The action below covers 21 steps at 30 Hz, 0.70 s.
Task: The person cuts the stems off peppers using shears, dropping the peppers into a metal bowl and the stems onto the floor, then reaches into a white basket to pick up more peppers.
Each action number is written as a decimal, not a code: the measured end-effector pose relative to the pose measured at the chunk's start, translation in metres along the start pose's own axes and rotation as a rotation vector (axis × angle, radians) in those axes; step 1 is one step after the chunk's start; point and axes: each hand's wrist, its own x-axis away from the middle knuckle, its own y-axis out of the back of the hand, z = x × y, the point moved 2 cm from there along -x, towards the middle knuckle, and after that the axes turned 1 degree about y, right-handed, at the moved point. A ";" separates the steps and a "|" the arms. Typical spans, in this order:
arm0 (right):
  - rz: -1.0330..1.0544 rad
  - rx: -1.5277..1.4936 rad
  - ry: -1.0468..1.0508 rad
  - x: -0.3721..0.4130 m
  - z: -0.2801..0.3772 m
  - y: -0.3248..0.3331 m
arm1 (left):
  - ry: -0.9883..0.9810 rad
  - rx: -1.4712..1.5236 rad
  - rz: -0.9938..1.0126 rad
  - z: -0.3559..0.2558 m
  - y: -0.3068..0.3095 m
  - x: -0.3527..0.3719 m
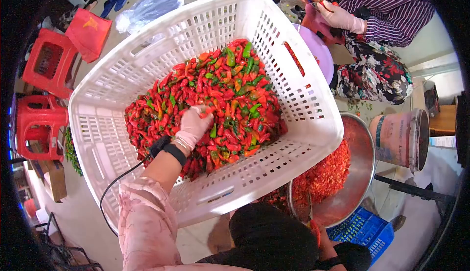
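A large white plastic basket (210,200) holds a heap of red and green peppers (230,89). Within it, my left hand (195,124), in a pale glove, is closed on a red pepper at its fingertips, over the heap. At the bottom, my right hand (317,234) is partly visible beside the rim of a metal bowl (362,158). It seems closed around the end of a thin upright tool, whose shape I cannot make out. Chopped red pepper (325,173) fills part of the bowl, which sits partly under the basket's right corner.
A co-worker's gloved hand (342,17) is at the top right, near a purple basin (320,55). Red stools (41,129) stand at the left. A bucket (396,138) and a blue crate (377,236) are at the right. A clear plastic bag (154,9) lies behind the basket.
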 end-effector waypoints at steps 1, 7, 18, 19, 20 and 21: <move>0.002 0.000 0.001 -0.007 -0.004 0.008 | -0.158 -0.012 0.121 -0.003 -0.008 0.008; 0.015 0.251 0.113 -0.006 0.000 0.004 | -0.319 -0.507 0.572 -0.039 -0.024 0.043; -0.049 -0.159 -0.119 0.017 0.012 -0.017 | -0.498 -0.155 0.223 -0.028 0.012 0.020; -0.048 -0.157 -0.118 0.008 0.004 -0.007 | -0.495 -0.298 0.370 -0.041 0.002 0.029; -0.030 0.034 -0.033 -0.007 -0.009 0.011 | -0.490 -0.440 0.516 -0.052 -0.008 0.036; -0.013 0.225 0.051 -0.010 -0.010 0.013 | -0.510 -0.589 0.597 -0.065 -0.011 0.041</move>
